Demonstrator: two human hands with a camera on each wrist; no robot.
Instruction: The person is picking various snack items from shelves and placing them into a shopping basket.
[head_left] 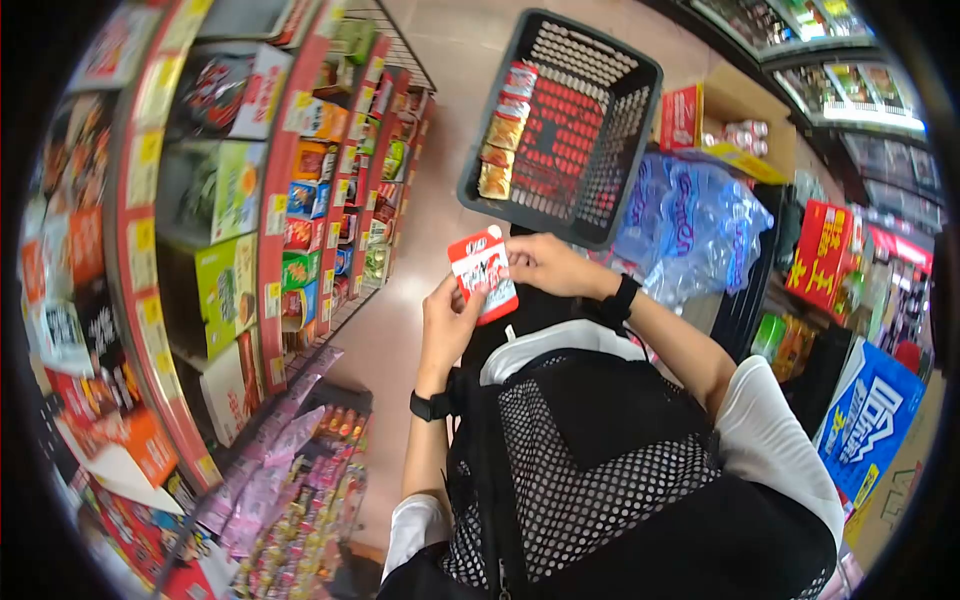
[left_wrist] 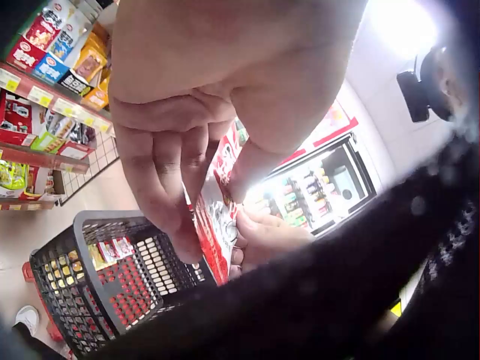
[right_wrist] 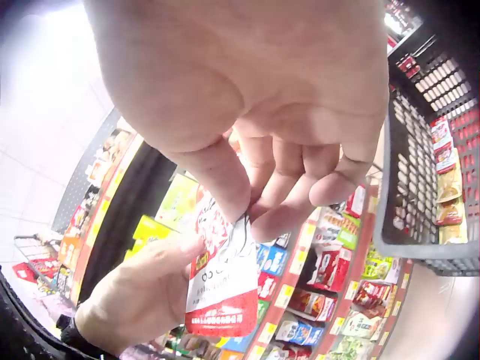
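A small red-and-white snack packet (head_left: 485, 268) is held between both hands in front of the chest. My left hand (head_left: 448, 325) pinches its left side, with the thumb across the printed face. At the upper right side, my right hand (head_left: 545, 265) grips the packet's edge between thumb and fingers. In the right wrist view, the packet (right_wrist: 223, 296) hangs with its red lower end downward, and its film is creased at the right thumb and fingers. Beyond the hands is a dark shopping basket (head_left: 565, 140) with a row of red and gold packets (head_left: 500, 140) along its left side.
Shelves of packaged snacks (head_left: 300, 235) line the left side, above a rack of pink bags (head_left: 275, 470). To the right are plastic-wrapped bottles (head_left: 690, 220), an open carton (head_left: 740, 110) and a blue box (head_left: 870, 420). A black mesh bag (head_left: 600, 430) covers the torso.
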